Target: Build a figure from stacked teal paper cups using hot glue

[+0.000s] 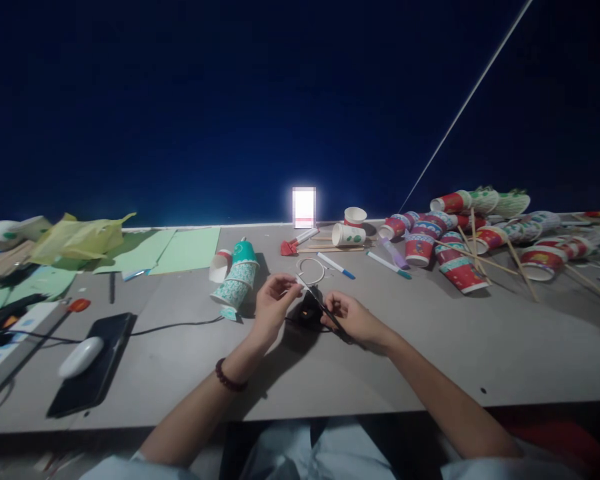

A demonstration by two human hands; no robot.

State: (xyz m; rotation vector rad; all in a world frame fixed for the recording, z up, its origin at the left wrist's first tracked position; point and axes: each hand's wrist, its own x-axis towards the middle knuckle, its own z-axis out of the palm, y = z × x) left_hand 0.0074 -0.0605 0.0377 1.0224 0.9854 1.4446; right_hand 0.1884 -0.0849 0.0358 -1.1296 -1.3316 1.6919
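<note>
My left hand (pixel 275 300) is raised over the table, thumb and fingers pinched around a small white piece (pixel 300 286). From the other side my right hand (pixel 353 319) grips a long, thin dark tool (pixel 330 313) whose pale, narrow tip slants up towards the left fingertips. Its exact kind is unclear. Below and between both hands sits a black object (pixel 310 308) with a small orange spot, partly hidden by them. Just behind it lies a thin white ring (pixel 311 268). Left of my left hand, a tilted stack of green patterned paper cups (pixel 236 280) rests on the table.
Markers (pixel 387 265) and wooden sticks (pixel 330 249) lie behind my hands. Several joined red paper cups (pixel 420 243) fill the right side. At left are a phone (pixel 93 367) with a white mouse (pixel 81 357), a power strip (pixel 15 347), a cable (pixel 175 327) and green paper (pixel 187 250).
</note>
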